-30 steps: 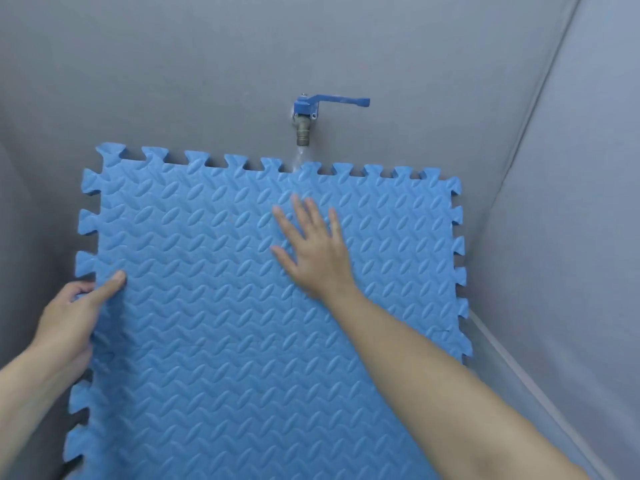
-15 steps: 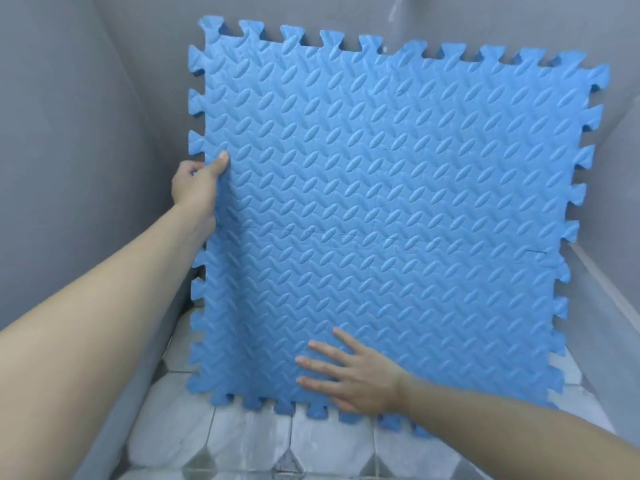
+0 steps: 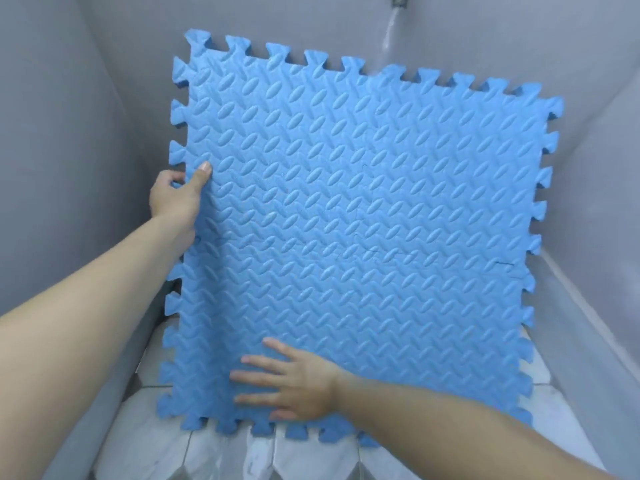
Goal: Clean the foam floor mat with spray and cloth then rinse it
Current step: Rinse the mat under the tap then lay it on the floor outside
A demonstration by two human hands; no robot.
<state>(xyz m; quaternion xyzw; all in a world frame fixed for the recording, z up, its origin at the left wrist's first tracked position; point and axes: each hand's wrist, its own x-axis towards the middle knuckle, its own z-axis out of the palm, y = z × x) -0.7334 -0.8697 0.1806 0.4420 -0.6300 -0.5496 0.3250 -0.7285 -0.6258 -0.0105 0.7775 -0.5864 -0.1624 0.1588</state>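
Note:
A blue foam floor mat (image 3: 363, 216) with a leaf-pattern surface and puzzle-tooth edges stands almost upright in a grey corner, its lower edge just above the tiled floor. My left hand (image 3: 176, 197) grips its left edge, thumb on the front and fingers behind. My right hand (image 3: 291, 384) lies flat with straight fingers on the lower front of the mat. A thin stream of water (image 3: 389, 32) runs down from a tap at the top right and meets the mat's upper edge. No spray bottle or cloth is in view.
Grey walls (image 3: 69, 133) close in on the left, back and right. Pale marbled floor tiles (image 3: 221, 452) show below the mat. Only the metal tap spout (image 3: 398, 0) shows at the top edge.
My view has dropped from the tap toward the floor. My right hand slid from the upper middle of the mat to its lower front. The left hand kept its grip on the left edge.

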